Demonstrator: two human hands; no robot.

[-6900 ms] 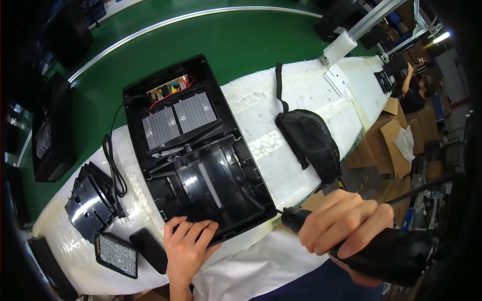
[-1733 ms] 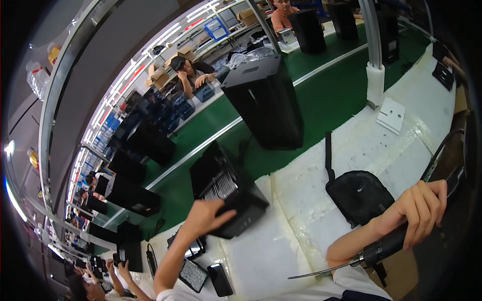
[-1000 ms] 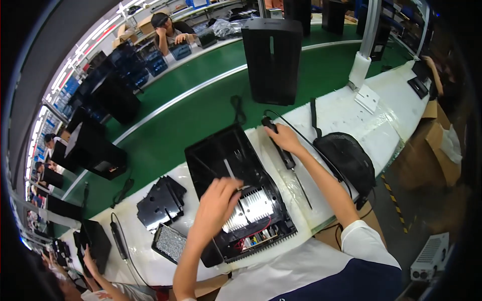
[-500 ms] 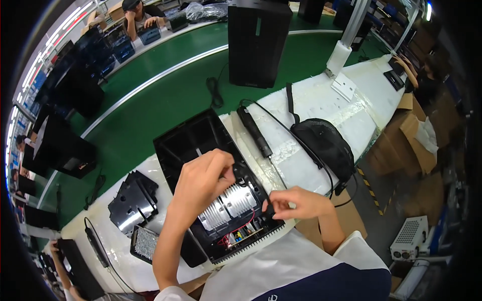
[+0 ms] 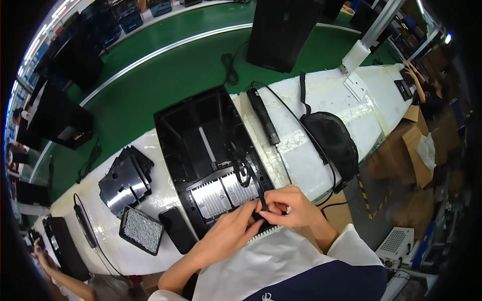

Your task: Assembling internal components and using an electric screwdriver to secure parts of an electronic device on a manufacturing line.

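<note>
- An electronics assembly factory floor.
- A long green conveyor belt [image 5: 165, 75] carries tall black speaker cabinets [image 5: 281, 30].
- A white padded tabletop [image 5: 321, 100] holds an open black housing [image 5: 211, 150], an electric screwdriver [image 5: 263, 115] and stacked black parts [image 5: 123, 175].
- Cardboard boxes [image 5: 416, 150] stand alongside.

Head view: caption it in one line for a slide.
Both hands, left hand and right hand, pinch a black cable over an open black housing on a white bench.
</note>
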